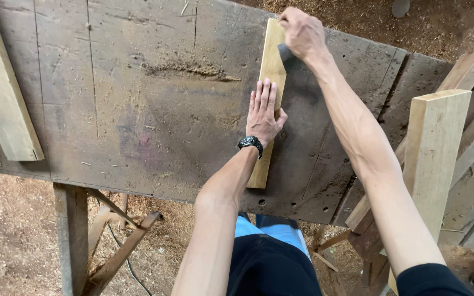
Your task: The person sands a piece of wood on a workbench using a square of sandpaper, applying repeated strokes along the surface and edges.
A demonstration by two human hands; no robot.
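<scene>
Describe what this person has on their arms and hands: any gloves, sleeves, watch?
No gloves: both the left hand and the right hand are bare. A black wristwatch with a dark band sits on the left wrist. The forearms are uncovered; a black sleeve shows only at the right upper arm. No rings visible.

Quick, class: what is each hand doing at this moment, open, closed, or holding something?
Left hand: open, pressed flat on the narrow wooden strip.
Right hand: closed over the strip's far end; what it grips, if anything, cannot be told.
</scene>
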